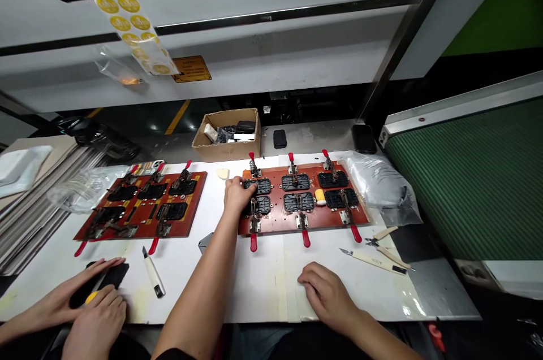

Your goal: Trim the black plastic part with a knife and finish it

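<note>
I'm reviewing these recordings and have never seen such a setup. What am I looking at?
These are a person's bare hands, filmed by one camera worn on the head, looking forward and down. On the white-topped table lie two brown boards fitted with red-handled clamps and black parts. The left hand touches a black part on the nearer board; whether it grips it is unclear. The right hand rests loosely curled, nothing visible in it. A knife and pliers lie beyond it. The other hands belong to someone else.
</note>
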{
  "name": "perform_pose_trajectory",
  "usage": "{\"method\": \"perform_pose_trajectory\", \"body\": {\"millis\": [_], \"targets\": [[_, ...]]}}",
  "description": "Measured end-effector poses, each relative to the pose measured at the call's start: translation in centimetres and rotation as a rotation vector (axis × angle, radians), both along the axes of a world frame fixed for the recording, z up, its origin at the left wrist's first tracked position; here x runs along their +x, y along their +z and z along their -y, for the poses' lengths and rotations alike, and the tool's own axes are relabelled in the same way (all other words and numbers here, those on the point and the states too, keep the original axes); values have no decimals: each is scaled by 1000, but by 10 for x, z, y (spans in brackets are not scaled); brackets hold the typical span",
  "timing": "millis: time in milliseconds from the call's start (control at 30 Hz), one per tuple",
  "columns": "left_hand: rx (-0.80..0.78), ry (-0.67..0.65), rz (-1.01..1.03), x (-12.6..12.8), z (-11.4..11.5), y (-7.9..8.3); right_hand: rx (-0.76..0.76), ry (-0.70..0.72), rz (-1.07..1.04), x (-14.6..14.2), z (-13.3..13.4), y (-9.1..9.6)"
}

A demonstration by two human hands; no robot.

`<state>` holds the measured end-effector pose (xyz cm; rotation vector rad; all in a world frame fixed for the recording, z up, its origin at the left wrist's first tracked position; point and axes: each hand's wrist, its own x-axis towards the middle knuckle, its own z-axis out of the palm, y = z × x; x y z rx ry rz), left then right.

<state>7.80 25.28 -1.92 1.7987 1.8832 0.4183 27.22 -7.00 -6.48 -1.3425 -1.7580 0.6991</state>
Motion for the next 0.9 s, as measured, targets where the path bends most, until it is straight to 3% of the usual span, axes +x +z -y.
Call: {"method": "perform_pose_trajectory", "body": {"millis": [233, 367, 433, 500, 600, 733, 800, 900], "targets": [[13, 73, 171, 6, -3, 1, -23, 13, 4, -5, 0, 9], [190, 210, 426, -8, 24, 20, -82, 27, 33, -1, -29, 47], [298, 295, 548, -18, 57, 27, -32, -20, 78, 0, -71, 75], [363, 364, 656, -27, 102, 27, -14, -92, 147, -4, -130, 103], [343, 417, 773, -36, 177, 9, -80, -212, 276, -16, -233, 128], [218, 616, 886, -52, 251, -32, -214, -252, 414, -33, -347, 124], [170, 687, 879, -61, 269, -46, -295, -257, 495, -37, -381, 113], [139, 631, 822, -70, 277, -52, -367, -262, 604, -40, -404, 96]]}}
